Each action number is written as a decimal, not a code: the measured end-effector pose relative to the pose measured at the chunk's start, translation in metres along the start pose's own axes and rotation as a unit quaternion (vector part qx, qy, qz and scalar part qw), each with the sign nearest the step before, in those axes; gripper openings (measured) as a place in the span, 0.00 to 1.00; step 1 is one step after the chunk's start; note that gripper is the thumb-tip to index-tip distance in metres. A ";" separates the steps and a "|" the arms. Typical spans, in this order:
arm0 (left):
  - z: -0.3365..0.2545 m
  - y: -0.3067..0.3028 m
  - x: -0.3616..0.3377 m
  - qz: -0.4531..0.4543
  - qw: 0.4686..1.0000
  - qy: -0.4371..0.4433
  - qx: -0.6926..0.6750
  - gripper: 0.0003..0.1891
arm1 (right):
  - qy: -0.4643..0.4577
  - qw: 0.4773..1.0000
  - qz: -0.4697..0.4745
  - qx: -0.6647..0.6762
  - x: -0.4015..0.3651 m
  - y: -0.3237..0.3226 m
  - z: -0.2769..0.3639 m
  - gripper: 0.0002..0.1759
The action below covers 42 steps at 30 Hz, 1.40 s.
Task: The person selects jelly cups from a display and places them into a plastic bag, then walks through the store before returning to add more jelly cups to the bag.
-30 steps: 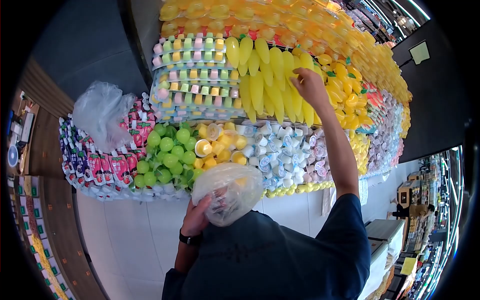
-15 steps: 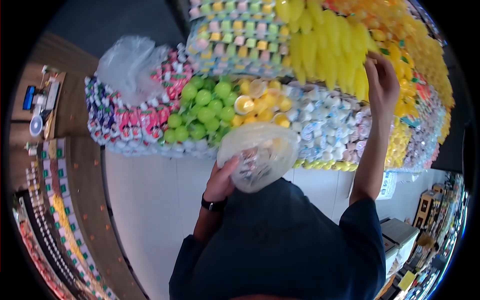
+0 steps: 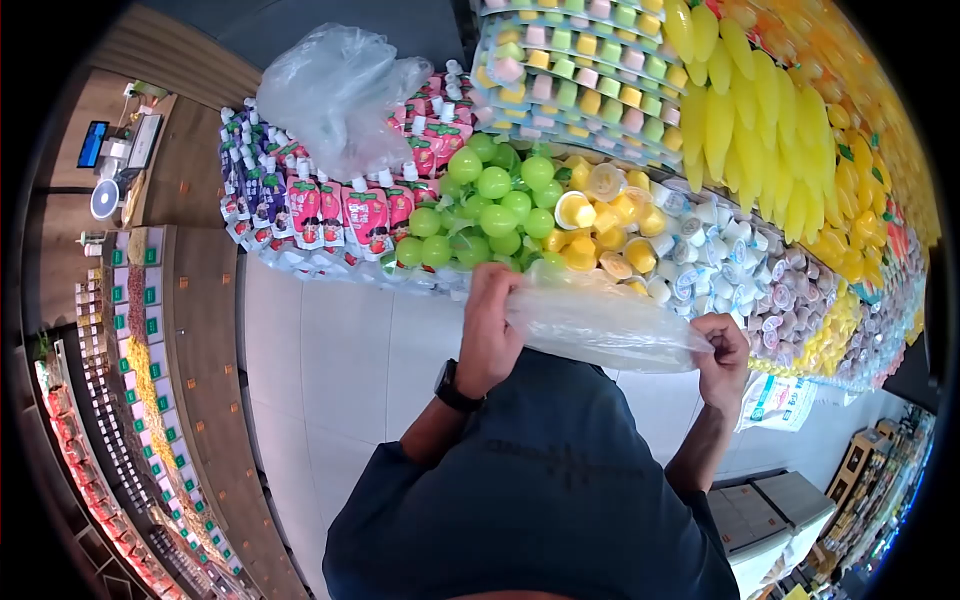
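Observation:
A clear plastic bag [image 3: 600, 325] is stretched sideways in front of my body, its top drawn flat. My left hand [image 3: 492, 325] grips its left end, with a dark watch on the wrist. At the right end my right hand [image 3: 722, 360] pinches the bag's edge between thumb and fingers. What lies inside the bag is hidden. Just beyond it are round green jelly balls [image 3: 497, 215] and yellow jelly cups [image 3: 610, 225]. White-lidded cups [image 3: 715, 250] lie behind the right hand.
Pink and purple spouted pouches [image 3: 320, 210] stand at the left under a loose clear bag [image 3: 335, 95]. Behind are trays of coloured cubes [image 3: 575, 75] and yellow banana-shaped packs [image 3: 755, 120]. A wooden counter [image 3: 205, 340] runs along the left; grey boxes [image 3: 765, 510] stand at the lower right.
My right hand has come down from the yellow banana-shaped packs to the bag's right edge. The bag, round and open before, is now pulled flat between both hands. The view has shifted.

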<state>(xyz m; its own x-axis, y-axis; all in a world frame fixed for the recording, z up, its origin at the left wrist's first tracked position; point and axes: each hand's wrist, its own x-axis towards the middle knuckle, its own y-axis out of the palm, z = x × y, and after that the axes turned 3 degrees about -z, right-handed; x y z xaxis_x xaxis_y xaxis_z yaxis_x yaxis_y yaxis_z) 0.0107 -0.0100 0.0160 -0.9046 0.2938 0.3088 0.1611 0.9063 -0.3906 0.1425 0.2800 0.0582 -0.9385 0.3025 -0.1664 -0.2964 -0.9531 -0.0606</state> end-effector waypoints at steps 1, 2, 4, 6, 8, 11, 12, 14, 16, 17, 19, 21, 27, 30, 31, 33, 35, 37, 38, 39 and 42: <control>0.007 -0.005 -0.003 -0.001 1.000 -0.003 -0.001 0.18 | 0.002 1.000 0.002 -0.002 0.004 0.006 0.005 0.15; 0.019 -0.014 -0.008 0.011 0.997 -0.066 -0.037 0.18 | -0.049 0.993 0.104 0.021 0.011 0.014 0.012 0.17; 0.031 -0.034 -0.012 0.046 0.973 -0.144 -0.173 0.17 | -0.097 0.976 0.193 0.027 0.032 0.041 0.036 0.25; 0.035 -0.049 -0.020 0.048 0.958 -0.176 -0.223 0.16 | -0.158 0.979 0.106 -0.068 0.063 0.062 0.030 0.18; 0.039 -0.057 -0.028 0.053 0.932 -0.224 -0.280 0.15 | -0.191 0.958 0.009 -0.216 0.100 0.097 0.033 0.14; 0.042 -0.058 -0.040 0.030 0.912 -0.261 -0.315 0.16 | -0.267 0.911 0.008 -0.314 0.153 0.138 0.020 0.17; 0.043 -0.057 -0.044 0.024 0.911 -0.260 -0.320 0.16 | -0.290 0.894 0.014 -0.341 0.168 0.148 0.009 0.18; 0.046 -0.055 -0.055 0.005 0.888 -0.279 -0.364 0.18 | -0.282 0.873 0.013 -0.397 0.183 0.168 0.000 0.20; 0.048 -0.049 -0.067 -0.017 0.883 -0.283 -0.375 0.20 | -0.278 0.828 -0.002 -0.487 0.194 0.180 -0.013 0.24; 0.051 -0.047 -0.071 -0.028 0.880 -0.282 -0.381 0.21 | -0.285 0.827 0.006 -0.484 0.196 0.184 -0.016 0.24; 0.058 -0.043 -0.075 -0.032 0.899 -0.257 -0.353 0.21 | -0.291 0.823 -0.004 -0.488 0.200 0.189 -0.016 0.25; 0.054 -0.041 -0.076 -0.028 0.913 -0.242 -0.327 0.21 | -0.290 0.823 0.009 -0.488 0.202 0.184 -0.014 0.25; 0.028 -0.025 -0.052 -0.041 0.881 -0.273 -0.385 0.18 | -0.243 0.968 -0.016 -0.069 0.139 0.129 0.074 0.27; 0.020 -0.009 -0.037 -0.030 0.897 -0.247 -0.367 0.15 | -0.231 0.960 0.142 0.071 0.070 0.099 0.105 0.26; 0.016 -0.003 -0.033 -0.023 0.898 -0.245 -0.365 0.15 | -0.219 0.941 0.236 0.102 0.060 0.090 0.100 0.25; 0.007 0.009 -0.025 0.006 0.854 -0.287 -0.434 0.11 | -0.278 0.889 0.351 -0.094 0.060 0.076 0.087 0.25; 0.002 0.018 -0.020 0.040 0.842 -0.289 -0.454 0.08 | -0.198 0.892 0.316 -0.255 0.046 0.079 0.071 0.25; -0.003 0.023 -0.018 0.070 0.829 -0.289 -0.473 0.06 | -0.179 0.896 0.283 -0.292 0.042 0.071 0.044 0.27; -0.005 0.025 -0.018 0.091 0.828 -0.282 -0.475 0.05 | -0.160 0.895 0.277 -0.312 0.041 0.063 0.031 0.27; -0.007 0.026 -0.018 0.112 0.827 -0.275 -0.478 0.05 | -0.141 0.893 0.271 -0.332 0.040 0.057 0.020 0.26; -0.013 0.025 -0.019 0.187 0.842 -0.251 -0.439 0.03 | -0.104 0.873 0.281 -0.386 0.033 0.049 -0.005 0.24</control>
<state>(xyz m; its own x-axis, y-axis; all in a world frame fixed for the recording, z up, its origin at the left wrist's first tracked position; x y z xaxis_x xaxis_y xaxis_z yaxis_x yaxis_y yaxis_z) 0.0371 0.0114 0.0117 -0.7432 0.6429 -0.1855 0.5015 0.7187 0.4816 0.0984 0.2436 0.0445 -0.9329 -0.2951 -0.2064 0.3531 -0.6371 -0.6851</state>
